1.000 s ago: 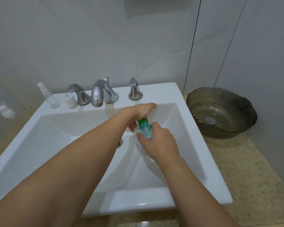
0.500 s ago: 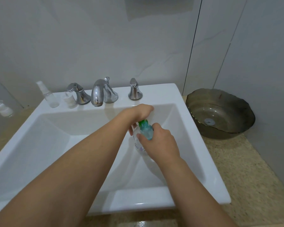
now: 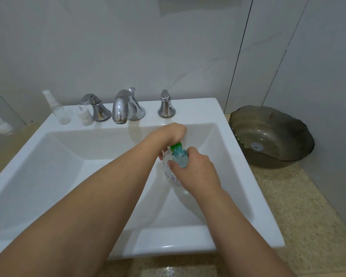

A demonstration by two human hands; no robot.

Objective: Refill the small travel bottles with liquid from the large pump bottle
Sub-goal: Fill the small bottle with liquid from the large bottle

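Over the glossy white sink (image 3: 72,172), the right hand (image 3: 196,172) wraps a clear plastic bottle (image 3: 179,157); purple writing below the fingers is unreadable. Just beyond, the left hand (image 3: 173,132) pinches its green cap (image 3: 176,146). Far left of both stands a clear spray bottle (image 3: 58,110).

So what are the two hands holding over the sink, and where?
The right hand grips a clear bottle round its body; the left hand holds its green top.
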